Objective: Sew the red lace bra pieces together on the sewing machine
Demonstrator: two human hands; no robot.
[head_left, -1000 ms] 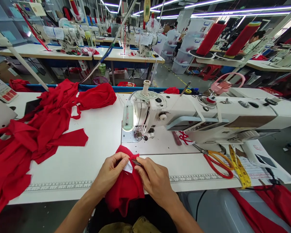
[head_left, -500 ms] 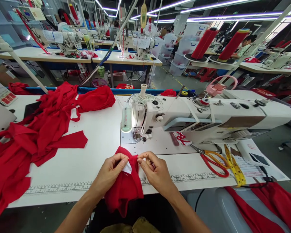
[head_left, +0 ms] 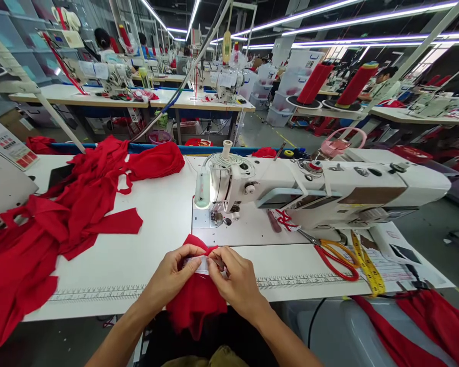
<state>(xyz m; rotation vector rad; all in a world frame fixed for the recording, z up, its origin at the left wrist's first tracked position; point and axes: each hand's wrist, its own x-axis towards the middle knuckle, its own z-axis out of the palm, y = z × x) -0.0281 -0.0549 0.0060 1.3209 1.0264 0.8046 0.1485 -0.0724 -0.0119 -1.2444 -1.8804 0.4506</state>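
Observation:
My left hand (head_left: 173, 276) and my right hand (head_left: 235, 281) meet at the near edge of the white sewing table (head_left: 149, 255). Both pinch a small red garment (head_left: 197, 298) that hangs over the table edge into my lap. A white label (head_left: 201, 265) shows between the fingertips of the two hands. A thin dark tool, possibly a thread snip, sits in my right fingers. The sewing machine (head_left: 309, 191) stands just behind the hands, its needle end (head_left: 214, 216) a short way beyond the garment.
A heap of red cut fabric (head_left: 61, 214) covers the table's left side. Orange-handled scissors (head_left: 334, 255) and a yellow tape measure (head_left: 367, 267) lie to the right. More red cloth (head_left: 424, 316) hangs at lower right. Other workstations and people sit behind.
My hands have drawn together over the white label; the right fingertips now touch the left ones. The view tilted down slightly.

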